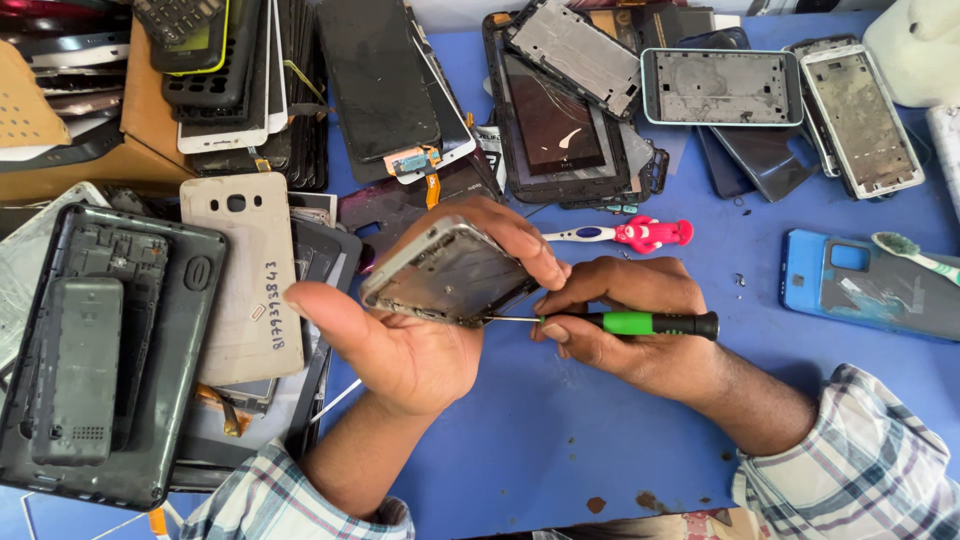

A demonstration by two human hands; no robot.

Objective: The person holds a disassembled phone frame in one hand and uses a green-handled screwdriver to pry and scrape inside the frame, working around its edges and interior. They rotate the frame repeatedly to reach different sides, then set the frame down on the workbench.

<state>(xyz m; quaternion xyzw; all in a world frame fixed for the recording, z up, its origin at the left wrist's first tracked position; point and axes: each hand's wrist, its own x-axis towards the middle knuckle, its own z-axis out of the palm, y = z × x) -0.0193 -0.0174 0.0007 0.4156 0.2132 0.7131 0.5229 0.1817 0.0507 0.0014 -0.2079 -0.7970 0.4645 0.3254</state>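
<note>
A silver phone frame (447, 272) is held tilted above the middle of a blue work surface (560, 430), its metal inner face turned up and to the right. It is gripped by the left hand (400, 335), palm up, with the thumb stretched out to the left and the fingers curled over the frame's far edge. A screwdriver (625, 323) with a green and black handle is pinched in the right hand (625, 325), fingers closed around the handle near the shaft, and its thin tip is pressed against the frame's near right edge. Both forearms enter from the near side, and checked shirt cuffs are seen at the wrists.

Just beyond the right hand, a small toothbrush with a pink figure handle (630, 234) is laid on the surface. To the left, a beige phone back cover (250, 275), with a handwritten line down one side, is rested on a stack of parts beside a large dark tablet shell (170, 400); a grey slab-shaped phone (78, 370) is laid on the shell. At the far side, cracked black screens (380, 75) and bare metal frames (720, 87) are piled together. At the right, a blue phone cover (860, 285) is seen lying flat, with a green-bristled toothbrush (915, 252) across its far corner.
</note>
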